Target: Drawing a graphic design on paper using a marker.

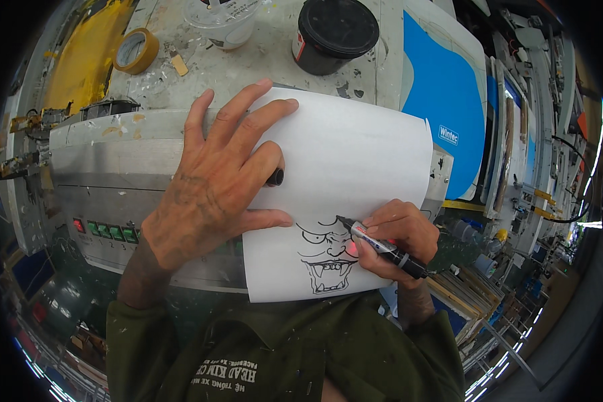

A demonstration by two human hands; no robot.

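Note:
A large sheet of white paper [355, 144] lies in front of me over a machine's edge. Black lines on its lower part form a fanged, frowning face drawing [328, 251]. In my right hand [398, 241] is a black marker [385, 249], its tip touching the paper at the drawing's top edge. My left hand [224, 177] spans the paper's left side, thumb on the sheet beside the drawing and the outer fingers stretched over the upper edge. Under its curled index finger a black marker cap [275, 177] pokes out.
Beyond the paper stand a black lidded tub [337, 33] and a clear plastic tub [224, 23]. A yellow tape roll [135, 51] lies farther left. Green and red switches [107, 231] line the machine's front at left. A blue-and-white panel [442, 87] is at right.

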